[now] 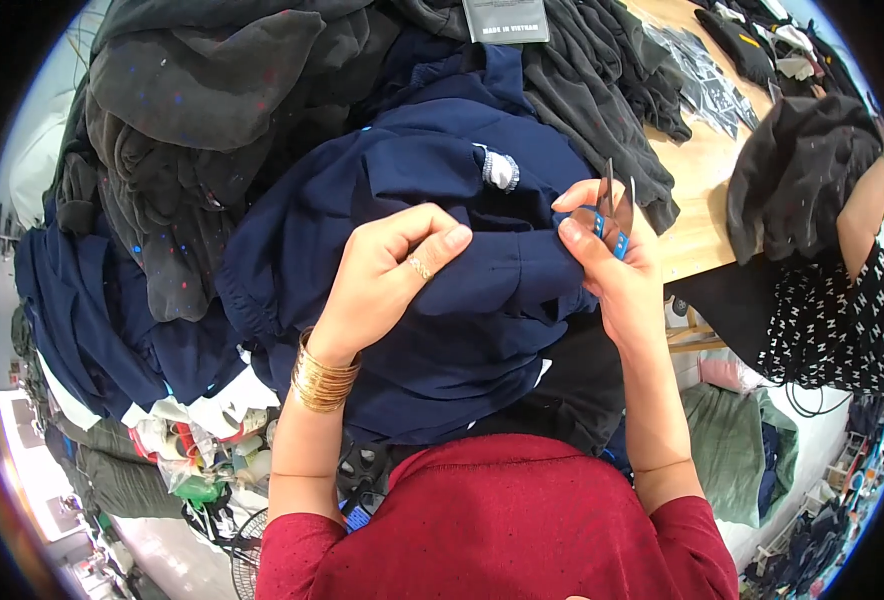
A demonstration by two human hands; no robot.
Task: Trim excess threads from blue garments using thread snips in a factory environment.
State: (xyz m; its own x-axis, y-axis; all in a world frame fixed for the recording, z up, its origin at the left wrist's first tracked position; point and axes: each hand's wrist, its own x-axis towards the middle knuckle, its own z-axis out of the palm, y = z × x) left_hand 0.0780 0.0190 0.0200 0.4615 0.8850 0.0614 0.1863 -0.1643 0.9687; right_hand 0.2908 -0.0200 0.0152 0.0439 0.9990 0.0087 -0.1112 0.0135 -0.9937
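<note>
A navy blue garment (pixel 497 272) is stretched between my two hands, its seamed band facing up. My left hand (pixel 382 268) is closed on the left part of the band, thumb on top. On the other side my right hand (pixel 624 278) pinches the band's right end. That same hand also holds thread snips (pixel 608 188), with blue on the handles and the blades pointing up, apart from the cloth. A white label (pixel 501 170) shows on the garment just beyond the band. Fingers under the fabric are hidden.
Dark grey garments (pixel 187 90) are heaped at the far left, with more navy cloth (pixel 92 310) below. A grey tag (pixel 507 20) lies at the top. Clear plastic bags (pixel 702 75) rest on the wooden table (pixel 697 225). At right, another person's arm (pixel 867 215) reaches to a dark garment (pixel 802 170).
</note>
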